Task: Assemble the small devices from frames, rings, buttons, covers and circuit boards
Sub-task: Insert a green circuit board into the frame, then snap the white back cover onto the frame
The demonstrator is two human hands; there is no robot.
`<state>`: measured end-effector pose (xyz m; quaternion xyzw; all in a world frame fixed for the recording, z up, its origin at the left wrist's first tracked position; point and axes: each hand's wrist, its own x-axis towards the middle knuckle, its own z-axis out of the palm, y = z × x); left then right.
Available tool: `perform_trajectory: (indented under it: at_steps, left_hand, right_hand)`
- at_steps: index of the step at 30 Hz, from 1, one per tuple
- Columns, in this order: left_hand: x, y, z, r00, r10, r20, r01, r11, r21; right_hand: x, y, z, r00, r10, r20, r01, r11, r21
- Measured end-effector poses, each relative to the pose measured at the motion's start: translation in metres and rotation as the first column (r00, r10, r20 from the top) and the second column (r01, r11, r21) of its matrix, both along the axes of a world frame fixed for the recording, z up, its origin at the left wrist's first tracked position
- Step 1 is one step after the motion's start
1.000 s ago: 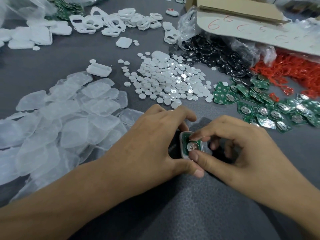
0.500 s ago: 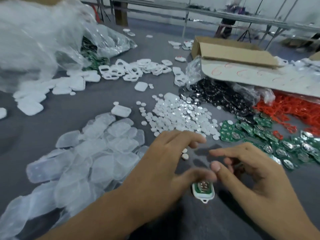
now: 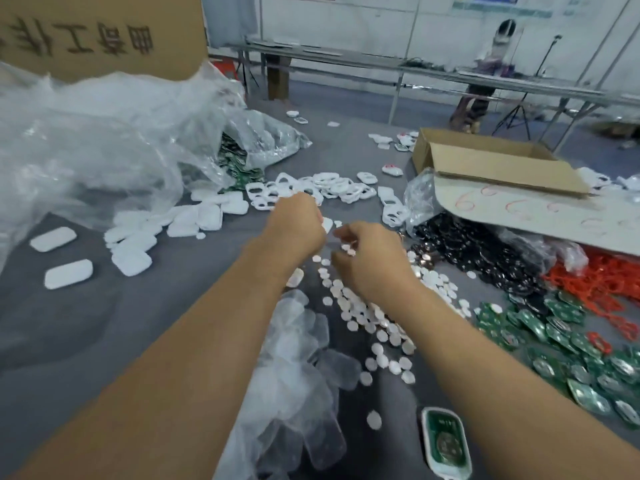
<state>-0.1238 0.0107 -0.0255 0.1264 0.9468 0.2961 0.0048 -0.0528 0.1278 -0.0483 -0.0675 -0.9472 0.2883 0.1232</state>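
While both hands are held out over the middle of the table (image 3: 69,323), the fingers of the left hand (image 3: 294,226) and right hand (image 3: 370,261) are seen curled; whether anything is pinched cannot be told. The half-built device (image 3: 450,472) is found by the near edge. It is judged light, stiff and smooth, and best taken by its long rims, with the seated circuit board (image 3: 445,429) left untouched.

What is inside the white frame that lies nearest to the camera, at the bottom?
A green circuit board fills the white frame, with a round metal disc at its middle. Anything under the board is covered, so it cannot be seen.
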Motion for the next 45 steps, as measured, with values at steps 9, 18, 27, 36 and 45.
perform_trajectory:
  at_steps: [9,18,27,36,45]
  left_hand:
    - [-0.078,0.005,-0.046,0.998,-0.061,-0.016,0.063,0.987,0.148]
    - [-0.067,-0.028,-0.031,0.968,-0.251,0.003,0.220,0.852,0.476]
    - [0.067,-0.049,0.020,0.805,-0.555,0.209,0.157,0.540,0.827]
    - [0.191,-0.023,-0.008,0.725,-0.632,0.274,0.016,0.414,0.910]
    - [0.199,-0.003,-0.054,0.860,-0.498,0.105,0.376,0.761,0.529]
  right_hand:
    - [-0.110,0.004,-0.026,0.993,-0.057,0.107,0.012,0.924,0.382]
    - [-0.071,0.015,-0.011,0.978,0.027,-0.206,-0.063,0.983,-0.173]
    - [0.090,0.016,0.046,0.956,0.190,-0.224,-0.288,0.744,-0.602]
    - [0.213,0.040,0.029,0.936,0.225,-0.270,-0.302,0.909,-0.288]
    - [0.226,0.091,-0.009,0.974,0.143,-0.178,-0.157,0.985,-0.068]
